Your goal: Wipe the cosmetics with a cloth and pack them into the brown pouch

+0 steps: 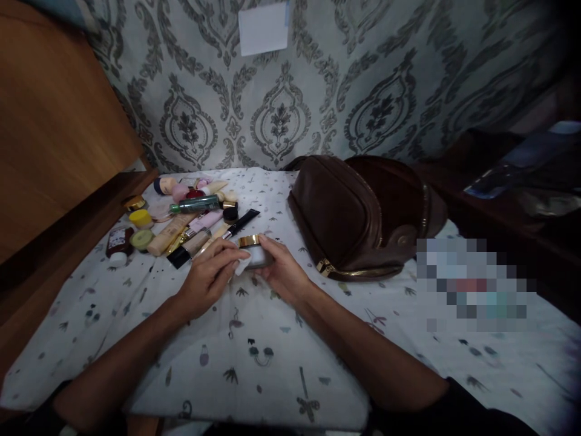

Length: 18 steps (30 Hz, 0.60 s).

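My right hand is closed around a small bottle with a shiny gold cap and a pale, clear-looking body. A white wipe or tissue is pinched in my left hand, pressed against the near left side of the bottle. Both hands meet above the patterned white cloth, just in front of a pile of cosmetics. Closest to them in that pile are a black tube and a beige tube with a black cap. The bottle's lower part is partly covered by my fingers.
An open brown leather bag lies right of my hands. Left are a green bottle, a yellow-lidded jar and a dark red bottle. A wooden panel borders the left; a blurred-out patch lies right.
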Each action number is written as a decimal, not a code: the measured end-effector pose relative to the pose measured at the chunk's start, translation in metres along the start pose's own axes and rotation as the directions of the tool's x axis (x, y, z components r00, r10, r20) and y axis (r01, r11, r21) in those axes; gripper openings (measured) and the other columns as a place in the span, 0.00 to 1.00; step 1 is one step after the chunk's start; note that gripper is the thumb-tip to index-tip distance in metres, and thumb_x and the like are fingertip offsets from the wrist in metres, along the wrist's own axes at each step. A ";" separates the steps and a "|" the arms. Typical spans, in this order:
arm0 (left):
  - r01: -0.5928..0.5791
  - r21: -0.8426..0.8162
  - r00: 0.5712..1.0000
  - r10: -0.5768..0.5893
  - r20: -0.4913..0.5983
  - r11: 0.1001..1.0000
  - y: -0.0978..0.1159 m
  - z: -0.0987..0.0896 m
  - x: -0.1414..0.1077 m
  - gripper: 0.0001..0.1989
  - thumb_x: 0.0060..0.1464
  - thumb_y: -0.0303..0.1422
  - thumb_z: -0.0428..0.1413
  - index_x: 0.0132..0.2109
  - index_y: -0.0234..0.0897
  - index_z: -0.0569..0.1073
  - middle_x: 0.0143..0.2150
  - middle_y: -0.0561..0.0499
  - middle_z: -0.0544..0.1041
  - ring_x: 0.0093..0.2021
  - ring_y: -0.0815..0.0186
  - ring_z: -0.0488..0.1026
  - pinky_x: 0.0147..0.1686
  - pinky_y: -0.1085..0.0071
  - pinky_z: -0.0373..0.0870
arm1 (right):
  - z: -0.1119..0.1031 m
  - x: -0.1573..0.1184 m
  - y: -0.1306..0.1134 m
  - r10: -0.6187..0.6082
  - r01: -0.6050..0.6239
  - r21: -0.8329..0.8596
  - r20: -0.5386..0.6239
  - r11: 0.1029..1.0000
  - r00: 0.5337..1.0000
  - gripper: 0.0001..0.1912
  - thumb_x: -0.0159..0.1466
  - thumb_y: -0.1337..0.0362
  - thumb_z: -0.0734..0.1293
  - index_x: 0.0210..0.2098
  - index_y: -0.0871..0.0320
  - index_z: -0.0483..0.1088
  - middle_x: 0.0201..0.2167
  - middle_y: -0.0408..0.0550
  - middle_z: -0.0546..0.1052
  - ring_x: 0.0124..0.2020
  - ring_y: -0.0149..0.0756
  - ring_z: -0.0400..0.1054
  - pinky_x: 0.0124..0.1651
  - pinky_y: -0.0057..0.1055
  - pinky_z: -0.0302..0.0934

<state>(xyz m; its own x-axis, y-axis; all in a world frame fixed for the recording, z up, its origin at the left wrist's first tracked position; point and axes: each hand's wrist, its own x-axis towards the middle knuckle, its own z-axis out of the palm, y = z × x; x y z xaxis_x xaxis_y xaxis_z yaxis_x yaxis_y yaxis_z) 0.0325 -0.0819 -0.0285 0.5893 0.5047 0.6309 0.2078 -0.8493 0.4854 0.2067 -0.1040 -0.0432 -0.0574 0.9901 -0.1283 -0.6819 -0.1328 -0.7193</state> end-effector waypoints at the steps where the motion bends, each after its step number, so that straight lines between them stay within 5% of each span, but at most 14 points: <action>1: -0.011 -0.004 1.000 0.011 0.025 1.000 0.001 0.001 0.000 0.13 0.64 0.24 0.49 0.51 0.38 0.74 0.44 0.47 0.71 0.45 0.65 0.71 0.44 0.69 0.69 | 0.001 0.000 -0.002 -0.011 0.011 0.002 -0.018 1.000 1.000 0.16 0.50 0.54 0.77 0.29 0.57 0.73 0.28 0.41 0.76 0.32 0.34 0.68 0.33 0.29 0.64; 5: -0.029 -0.026 0.997 0.030 0.068 0.999 0.004 0.002 0.000 0.13 0.64 0.23 0.49 0.51 0.38 0.74 0.43 0.47 0.70 0.45 0.65 0.71 0.44 0.70 0.69 | 0.003 -0.002 -0.005 -0.054 0.055 0.002 -0.060 0.999 0.997 0.16 0.49 0.56 0.78 0.28 0.56 0.70 0.27 0.39 0.74 0.31 0.31 0.66 0.32 0.27 0.63; 9: 0.021 -0.009 1.000 -0.021 -0.016 1.000 0.002 0.000 0.001 0.12 0.65 0.26 0.49 0.50 0.39 0.74 0.43 0.47 0.71 0.44 0.64 0.71 0.43 0.68 0.70 | 0.005 -0.002 -0.002 -0.036 0.037 0.003 -0.059 0.999 0.998 0.16 0.47 0.58 0.79 0.28 0.56 0.71 0.28 0.39 0.75 0.31 0.30 0.67 0.32 0.25 0.62; 18: 0.008 0.026 0.999 -0.007 -0.048 1.000 -0.001 -0.001 -0.001 0.14 0.65 0.25 0.50 0.53 0.41 0.74 0.44 0.48 0.71 0.45 0.65 0.71 0.44 0.69 0.69 | 0.001 0.002 0.002 0.016 -0.016 -0.013 0.025 1.000 1.000 0.19 0.50 0.50 0.77 0.31 0.58 0.76 0.30 0.43 0.77 0.34 0.32 0.66 0.36 0.26 0.60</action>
<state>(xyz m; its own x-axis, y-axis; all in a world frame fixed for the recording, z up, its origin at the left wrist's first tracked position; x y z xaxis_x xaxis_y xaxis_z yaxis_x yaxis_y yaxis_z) 0.0313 -0.0809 -0.0291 0.5500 0.5173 0.6557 0.2325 -0.8489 0.4747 0.2045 -0.1023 -0.0438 -0.0867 0.9887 -0.1225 -0.6713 -0.1488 -0.7261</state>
